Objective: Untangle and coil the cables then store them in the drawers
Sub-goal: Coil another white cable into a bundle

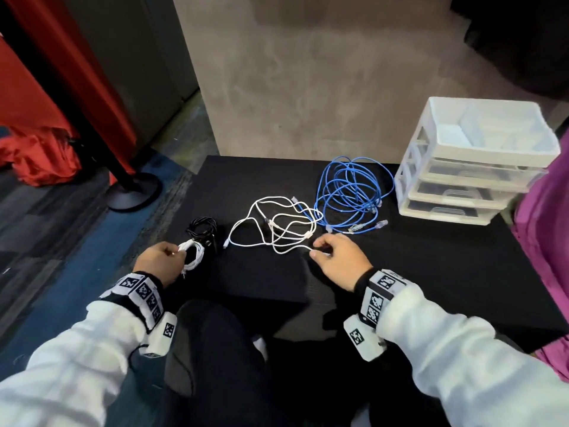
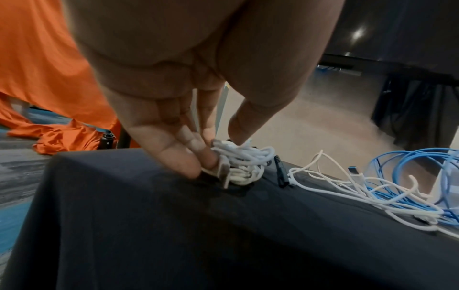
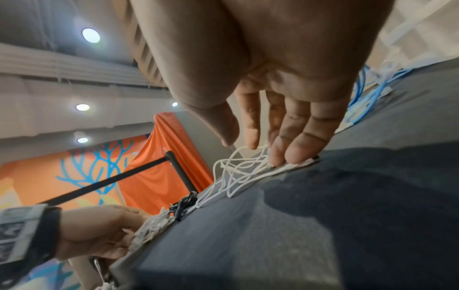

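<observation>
Coiled white cable is being gripped by left hand at tabletop edge. Loose white cable w/ connector end is being pinched by right hand, fingers curled.

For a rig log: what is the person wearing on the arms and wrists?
Both arms are in white long sleeves. The left wrist and right wrist each carry a black band faced with white tiles printed with black square codes. A white box with one such code hangs under each band. The hands are bare.
</observation>
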`<state>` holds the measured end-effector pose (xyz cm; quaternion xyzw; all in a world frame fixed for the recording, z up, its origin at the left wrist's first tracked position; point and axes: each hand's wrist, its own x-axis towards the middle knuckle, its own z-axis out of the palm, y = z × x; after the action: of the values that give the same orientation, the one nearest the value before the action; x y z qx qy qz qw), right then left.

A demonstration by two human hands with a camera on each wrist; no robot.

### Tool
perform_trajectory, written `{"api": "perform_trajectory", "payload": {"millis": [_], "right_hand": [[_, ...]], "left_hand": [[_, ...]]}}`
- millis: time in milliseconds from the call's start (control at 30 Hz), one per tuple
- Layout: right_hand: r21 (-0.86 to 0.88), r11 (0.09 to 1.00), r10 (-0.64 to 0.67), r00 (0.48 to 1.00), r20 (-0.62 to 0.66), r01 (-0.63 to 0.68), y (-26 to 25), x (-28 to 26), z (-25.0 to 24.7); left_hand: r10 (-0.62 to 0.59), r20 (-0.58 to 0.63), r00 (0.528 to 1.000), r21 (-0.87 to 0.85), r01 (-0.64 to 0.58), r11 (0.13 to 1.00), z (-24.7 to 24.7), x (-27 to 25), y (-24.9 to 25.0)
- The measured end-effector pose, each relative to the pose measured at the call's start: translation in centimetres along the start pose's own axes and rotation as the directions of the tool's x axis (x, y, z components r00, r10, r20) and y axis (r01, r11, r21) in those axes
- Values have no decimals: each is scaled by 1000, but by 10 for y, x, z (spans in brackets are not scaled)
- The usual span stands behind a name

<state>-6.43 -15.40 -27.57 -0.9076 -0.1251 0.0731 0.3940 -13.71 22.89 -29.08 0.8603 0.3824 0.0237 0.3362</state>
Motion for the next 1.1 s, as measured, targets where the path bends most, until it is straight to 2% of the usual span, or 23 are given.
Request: {"api": "perform_trajectory", "payload": {"millis": [133, 200, 333, 467, 733, 767, 833, 900, 967, 1033, 1100], "right_hand": [[-57, 994, -91, 995, -36, 88, -17, 21, 18], [-98, 988, -119, 992, -32, 115, -28, 32, 25], [-283, 959, 13, 988, 151, 31, -41, 52, 29], [-418, 909, 68, 981, 180, 14, -28, 58, 33], [-135, 989, 48, 997, -53, -55, -14, 49, 4], [-61, 997, 41, 997, -71, -46, -12, 48, -3], [108, 994, 41, 993, -109, -29, -12, 42, -20], [214, 977, 34, 989, -146, -2, -15, 32, -39], [269, 963, 13, 986, -166, 32, -19, 19, -59], [348, 935, -3, 985, -172, 63, -23, 6, -80], [498, 862, -16, 986, -166, 98, -28, -5, -101]], "left_hand": [[-14, -45, 999, -28, 13, 1000, 0, -2, -6], [-63, -37, 997, -94, 60, 994, 0, -4, -7], [-218, 44, 975, -323, 220, 920, 3, -9, -3], [-256, 113, 960, -504, 278, 818, 6, -2, 3], [-208, 161, 965, -533, 262, 805, 22, -3, 34], [-202, 127, 971, -473, 239, 848, 20, -6, 35], [-127, -60, 990, -215, 112, 970, 14, -11, 33], [28, -218, 976, -122, -56, 991, 7, -22, 35], [168, -238, 957, -146, -206, 968, 7, -36, 45], [293, -186, 938, -132, -319, 938, 12, -53, 61], [395, -109, 912, -146, -408, 901, 20, -73, 81]]}}
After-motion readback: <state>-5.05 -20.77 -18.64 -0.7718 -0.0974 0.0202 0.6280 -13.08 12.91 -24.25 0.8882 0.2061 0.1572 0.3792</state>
